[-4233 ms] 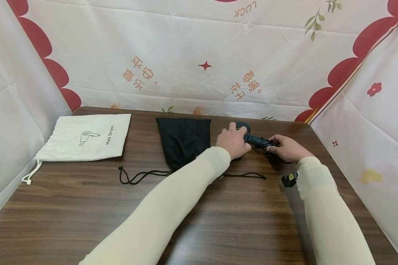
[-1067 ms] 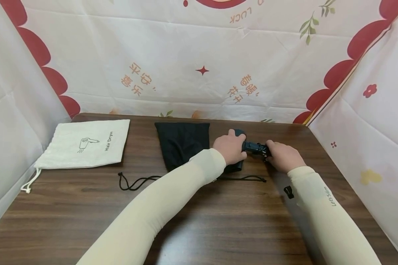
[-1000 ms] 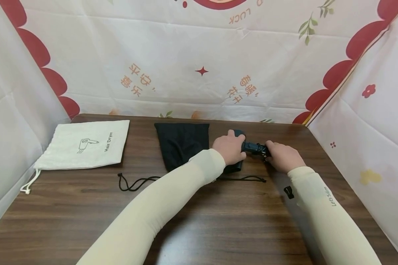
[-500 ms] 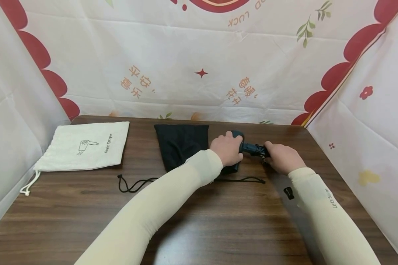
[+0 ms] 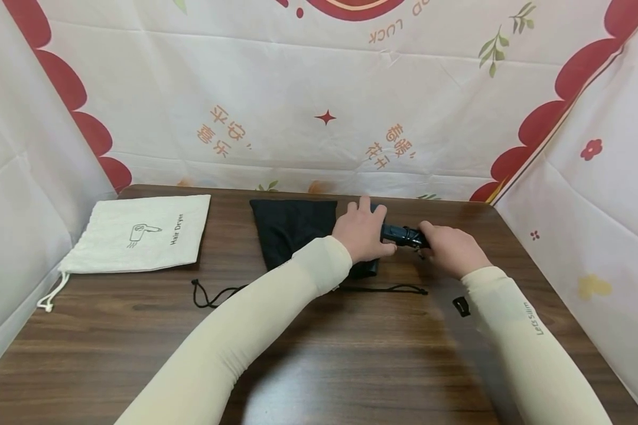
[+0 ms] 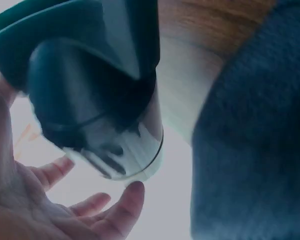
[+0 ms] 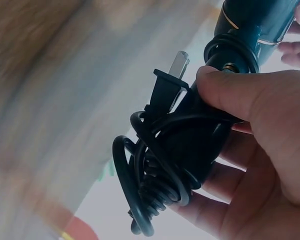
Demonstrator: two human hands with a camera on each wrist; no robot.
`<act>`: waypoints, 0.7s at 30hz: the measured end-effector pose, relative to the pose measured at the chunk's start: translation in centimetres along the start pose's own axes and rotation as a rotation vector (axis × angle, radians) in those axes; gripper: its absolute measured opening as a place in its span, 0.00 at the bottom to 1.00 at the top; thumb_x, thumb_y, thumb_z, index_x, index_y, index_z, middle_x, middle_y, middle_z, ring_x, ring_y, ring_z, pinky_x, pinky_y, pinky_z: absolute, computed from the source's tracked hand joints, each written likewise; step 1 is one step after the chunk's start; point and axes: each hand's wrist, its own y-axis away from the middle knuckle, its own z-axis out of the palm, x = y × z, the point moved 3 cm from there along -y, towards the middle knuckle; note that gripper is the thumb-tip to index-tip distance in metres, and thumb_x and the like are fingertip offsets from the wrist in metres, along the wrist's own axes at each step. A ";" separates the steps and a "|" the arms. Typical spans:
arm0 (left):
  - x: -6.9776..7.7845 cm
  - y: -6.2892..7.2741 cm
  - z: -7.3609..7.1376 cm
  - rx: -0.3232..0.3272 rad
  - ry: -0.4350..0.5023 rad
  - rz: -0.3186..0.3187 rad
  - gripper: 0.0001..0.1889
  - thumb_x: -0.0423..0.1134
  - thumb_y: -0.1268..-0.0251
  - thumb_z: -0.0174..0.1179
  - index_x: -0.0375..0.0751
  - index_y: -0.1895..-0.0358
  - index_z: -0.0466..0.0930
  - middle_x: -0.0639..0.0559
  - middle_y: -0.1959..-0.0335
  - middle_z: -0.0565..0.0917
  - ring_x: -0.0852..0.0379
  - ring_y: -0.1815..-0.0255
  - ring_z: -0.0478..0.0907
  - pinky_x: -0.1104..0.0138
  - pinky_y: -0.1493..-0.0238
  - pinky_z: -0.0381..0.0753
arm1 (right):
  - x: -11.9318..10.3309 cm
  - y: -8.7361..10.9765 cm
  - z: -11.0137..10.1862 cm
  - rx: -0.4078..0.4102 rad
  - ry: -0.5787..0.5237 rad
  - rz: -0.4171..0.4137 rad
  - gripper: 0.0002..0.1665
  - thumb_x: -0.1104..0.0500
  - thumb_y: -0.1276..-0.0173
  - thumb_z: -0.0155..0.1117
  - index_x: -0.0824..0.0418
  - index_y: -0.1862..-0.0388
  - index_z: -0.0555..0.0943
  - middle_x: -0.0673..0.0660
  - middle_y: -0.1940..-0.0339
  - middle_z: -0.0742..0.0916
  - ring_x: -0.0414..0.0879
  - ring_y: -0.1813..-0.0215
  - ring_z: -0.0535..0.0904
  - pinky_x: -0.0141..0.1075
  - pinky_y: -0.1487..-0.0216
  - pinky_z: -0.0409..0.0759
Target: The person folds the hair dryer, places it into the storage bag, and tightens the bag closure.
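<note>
A dark teal hair dryer lies toward the back right, its black cord bunched against the handle. My right hand grips the handle and the cord together, thumb on top; the two-prong plug sticks out beside it. My left hand is around the dryer's head, fingers spread and fairly straight. Whether those fingertips touch it is hard to tell. The left hand covers most of the head in the head view. A black drawstring pouch lies flat just left of that hand.
A cream drawstring pouch printed "Hair Dryer" lies at the back left of the brown wooden table. The black pouch's cord stretches across the table in front. White printed cloth hangs behind and at both sides.
The right hand has gone from pinching the cord end to gripping the handle. The dryer has shifted slightly left. The left hand's fingers have straightened and spread.
</note>
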 end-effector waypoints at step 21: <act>-4.0 2.9 -2.9 -0.176 0.138 -0.090 0.49 0.63 0.38 0.62 0.55 0.19 0.46 0.39 0.20 0.37 0.33 0.26 0.53 0.57 0.57 0.81 | -6.2 -1.0 -2.8 0.145 0.080 -0.165 0.21 0.59 0.41 0.76 0.61 0.57 0.73 0.58 0.71 0.85 0.51 0.74 0.81 0.51 0.70 0.80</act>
